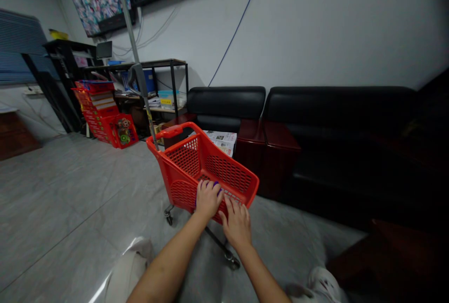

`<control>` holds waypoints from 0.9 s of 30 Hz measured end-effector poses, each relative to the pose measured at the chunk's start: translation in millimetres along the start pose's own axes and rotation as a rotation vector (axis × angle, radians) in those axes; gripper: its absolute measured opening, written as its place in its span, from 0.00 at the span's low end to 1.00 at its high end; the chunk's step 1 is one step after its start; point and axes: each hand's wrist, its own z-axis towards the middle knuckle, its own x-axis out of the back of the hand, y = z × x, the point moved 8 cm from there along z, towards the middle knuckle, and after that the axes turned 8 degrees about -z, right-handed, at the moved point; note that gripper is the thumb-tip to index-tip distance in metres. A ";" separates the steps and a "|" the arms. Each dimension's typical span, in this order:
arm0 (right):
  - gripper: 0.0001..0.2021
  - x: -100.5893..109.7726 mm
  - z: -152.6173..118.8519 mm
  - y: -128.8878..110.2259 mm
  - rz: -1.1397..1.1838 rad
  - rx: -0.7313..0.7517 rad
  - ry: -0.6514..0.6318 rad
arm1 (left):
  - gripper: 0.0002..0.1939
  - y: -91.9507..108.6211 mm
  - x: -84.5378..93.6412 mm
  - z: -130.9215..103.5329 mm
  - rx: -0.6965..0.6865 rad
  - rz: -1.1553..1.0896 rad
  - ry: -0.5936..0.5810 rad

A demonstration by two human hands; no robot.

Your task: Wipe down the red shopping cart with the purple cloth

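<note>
Grey floor (80,200), red cart (183,193) at twelve o'clock: your left hand (208,198) clamps something purple (218,185), right hand (237,221) grips the rim (255,192), likely steadying.

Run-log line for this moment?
left hand: over purple item, red cart near rim | right hand: touching same rim | black sofa: beyond cart

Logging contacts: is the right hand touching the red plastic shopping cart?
Touching: in the head view, the right hand curls over the rim of the cart, thumb outside.
</note>
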 end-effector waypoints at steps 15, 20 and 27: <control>0.27 0.0 2.3 -4.6 -0.024 -0.044 -0.053 | 0.13 -1.1 -2.7 -1.6 -0.028 -0.054 -0.055; 0.27 10.9 -5.7 -12.4 0.018 -0.042 -0.052 | 0.14 -5.6 -2.1 -2.7 -0.067 -0.091 -0.141; 0.24 10.7 -5.5 -18.9 0.068 0.038 -0.077 | 0.14 -29.7 12.1 -0.6 -0.096 -0.134 -0.188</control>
